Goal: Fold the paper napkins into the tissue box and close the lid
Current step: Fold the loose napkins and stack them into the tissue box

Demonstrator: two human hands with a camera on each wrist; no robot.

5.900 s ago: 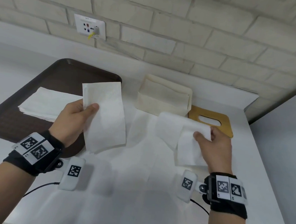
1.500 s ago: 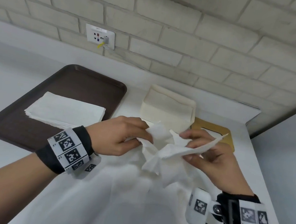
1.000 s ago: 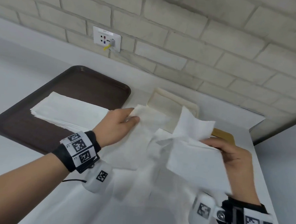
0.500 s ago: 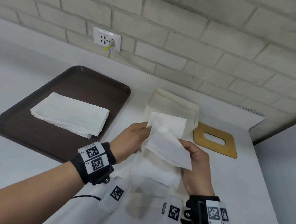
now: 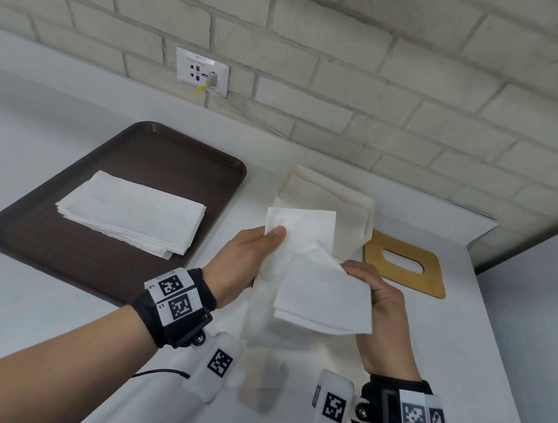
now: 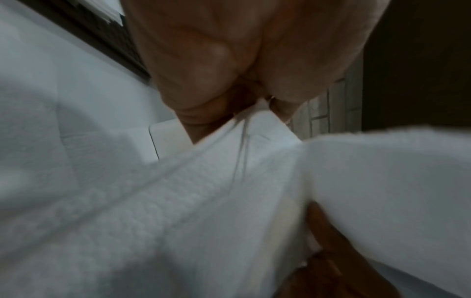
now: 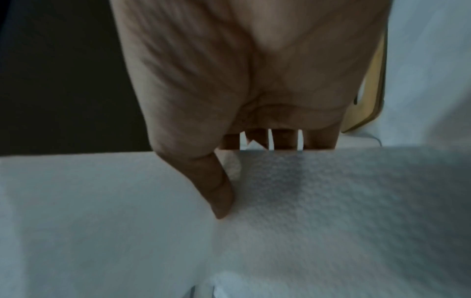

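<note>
The left hand (image 5: 243,259) pinches a tall white paper napkin (image 5: 298,227). The right hand (image 5: 385,312) grips a folded white napkin (image 5: 322,298) overlapping it, both before the cream tissue box (image 5: 353,212).

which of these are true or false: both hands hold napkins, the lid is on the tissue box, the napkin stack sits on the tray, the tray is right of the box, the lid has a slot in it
1. Both hands hold napkins: true. The left hand pinches one napkin and the right hand grips a folded napkin.
2. The lid is on the tissue box: false. The wooden lid lies flat on the counter beside the open tissue box.
3. The napkin stack sits on the tray: true. The stack rests on the brown tray.
4. The tray is right of the box: false. It lies to the left.
5. The lid has a slot in it: true.
</note>
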